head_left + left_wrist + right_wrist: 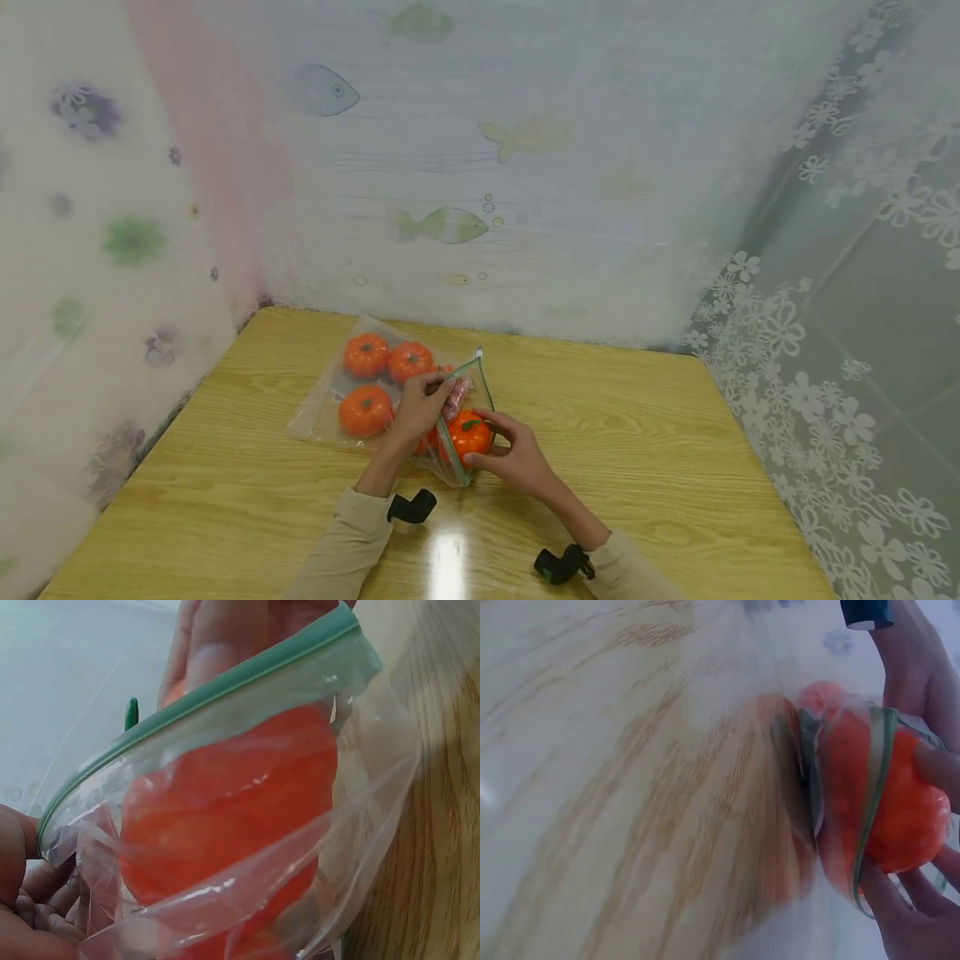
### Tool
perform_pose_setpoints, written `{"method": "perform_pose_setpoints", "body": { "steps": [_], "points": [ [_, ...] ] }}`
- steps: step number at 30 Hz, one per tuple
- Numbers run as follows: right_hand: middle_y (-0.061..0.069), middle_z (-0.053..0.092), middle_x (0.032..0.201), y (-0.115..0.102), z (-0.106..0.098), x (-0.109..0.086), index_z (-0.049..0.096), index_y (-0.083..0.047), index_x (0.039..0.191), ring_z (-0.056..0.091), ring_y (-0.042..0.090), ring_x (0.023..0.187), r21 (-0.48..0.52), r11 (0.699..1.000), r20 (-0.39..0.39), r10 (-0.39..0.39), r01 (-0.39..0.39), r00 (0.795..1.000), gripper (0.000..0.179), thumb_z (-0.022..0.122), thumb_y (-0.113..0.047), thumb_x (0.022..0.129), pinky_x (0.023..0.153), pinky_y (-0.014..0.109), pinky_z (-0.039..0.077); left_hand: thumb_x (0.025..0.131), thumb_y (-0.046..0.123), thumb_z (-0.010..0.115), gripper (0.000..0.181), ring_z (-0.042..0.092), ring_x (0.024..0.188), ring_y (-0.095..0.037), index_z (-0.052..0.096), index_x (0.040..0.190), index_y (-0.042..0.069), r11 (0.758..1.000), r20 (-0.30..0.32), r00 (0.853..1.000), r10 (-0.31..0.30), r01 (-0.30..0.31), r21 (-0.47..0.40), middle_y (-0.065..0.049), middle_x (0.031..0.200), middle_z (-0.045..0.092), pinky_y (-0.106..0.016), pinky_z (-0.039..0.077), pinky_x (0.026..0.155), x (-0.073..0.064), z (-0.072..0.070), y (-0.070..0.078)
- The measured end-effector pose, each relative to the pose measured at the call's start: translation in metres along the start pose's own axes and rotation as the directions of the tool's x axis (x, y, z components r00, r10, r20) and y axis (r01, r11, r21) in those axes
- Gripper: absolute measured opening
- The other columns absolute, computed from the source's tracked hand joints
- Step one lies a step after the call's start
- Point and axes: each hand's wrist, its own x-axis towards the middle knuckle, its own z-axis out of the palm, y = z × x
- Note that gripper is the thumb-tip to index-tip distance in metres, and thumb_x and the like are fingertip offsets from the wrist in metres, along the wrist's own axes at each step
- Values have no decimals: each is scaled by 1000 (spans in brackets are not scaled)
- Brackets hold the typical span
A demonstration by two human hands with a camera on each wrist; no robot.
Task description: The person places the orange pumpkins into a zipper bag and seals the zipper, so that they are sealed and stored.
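Observation:
A clear zip bag (313, 414) with a green zip edge (217, 686) lies on the wooden table, its mouth spread toward the right. Inside it sit several small orange pumpkins, among them one at the near left (365, 410). My left hand (420, 408) pinches the bag near its opening. At the mouth, my right hand (522, 457) grips another small orange pumpkin (469, 435) with a green stem, thumb and fingers on opposite sides. In the right wrist view that pumpkin (911, 814) is partly within the bag, crossed by the green zip edge.
The wooden table (637, 450) stretches out around the bag, with light glaring off its near side. Patterned curtains (525, 275) stand behind the table and along both sides. Black wrist mounts (412, 506) are worn on both forearms.

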Motion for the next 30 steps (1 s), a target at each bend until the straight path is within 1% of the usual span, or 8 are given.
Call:
{"method": "perform_pose_setpoints", "body": {
  "steps": [5, 9, 13, 16, 19, 23, 27, 30],
  "points": [
    [15, 51, 147, 1, 6, 4, 51, -9, 149, 50, 36, 134, -48, 999, -22, 7, -8, 1000, 67, 79, -5, 89, 97, 34, 56, 107, 13, 54, 25, 59, 69, -12, 71, 117, -3, 999, -26, 1000, -10, 12, 40, -15, 92, 69, -24, 49, 59, -3, 2, 1],
    [16, 52, 144, 2, 7, 4, 47, -5, 151, 52, 36, 131, -84, 997, -10, 0, -1, 1000, 67, 77, -6, 91, 96, 35, 56, 106, 12, 55, 24, 60, 70, -12, 71, 113, -4, 999, -34, 999, -8, 9, 45, -13, 90, 69, -23, 49, 60, -4, 3, -1],
    [18, 49, 146, 5, 7, 3, 41, -1, 154, 53, 36, 129, -50, 999, 42, 4, -2, 999, 67, 72, -5, 95, 98, 35, 56, 105, 10, 55, 23, 59, 69, -10, 70, 114, -5, 1000, -30, 1000, -3, 4, 23, -9, 86, 69, -22, 49, 59, -4, 3, -4],
    [17, 46, 150, 8, 5, 2, 39, -3, 155, 51, 35, 131, -21, 1000, 79, 24, -23, 997, 66, 69, -4, 97, 100, 33, 54, 106, 9, 54, 23, 59, 64, -10, 69, 114, -7, 1000, -15, 1000, -3, 3, -8, -7, 82, 67, -21, 49, 56, -5, 3, -6],
    [16, 45, 152, 10, 6, 2, 41, -6, 155, 50, 36, 133, -19, 1000, 101, 26, -24, 995, 64, 68, -3, 97, 101, 33, 54, 106, 7, 54, 23, 59, 61, -10, 69, 112, -9, 999, -3, 1000, -2, 2, -32, -9, 80, 66, -22, 50, 56, -6, 3, -8],
    [16, 45, 152, 11, 9, 3, 44, -8, 154, 50, 37, 134, -41, 999, 104, 23, -19, 994, 64, 69, -1, 96, 99, 33, 55, 106, 6, 53, 23, 59, 59, -11, 69, 113, -9, 999, 1, 1000, -5, 5, -41, -13, 82, 67, -23, 51, 56, -7, 3, -9],
    [18, 47, 151, 10, 13, 6, 46, -6, 152, 51, 40, 133, -84, 996, 93, 19, -11, 996, 63, 70, 1, 95, 95, 34, 57, 106, 7, 53, 23, 59, 60, -12, 69, 113, -8, 999, -1, 1000, -15, 15, -50, -13, 81, 66, -23, 52, 56, -7, 3, -12],
    [20, 48, 150, 11, 16, 10, 46, -3, 152, 52, 41, 133, -106, 994, 92, 20, -10, 996, 63, 70, 3, 94, 96, 36, 57, 106, 8, 53, 23, 59, 60, -12, 68, 112, -9, 997, 3, 1000, -19, 19, -72, -12, 80, 66, -23, 52, 56, -7, 3, -15]
  ]
}}
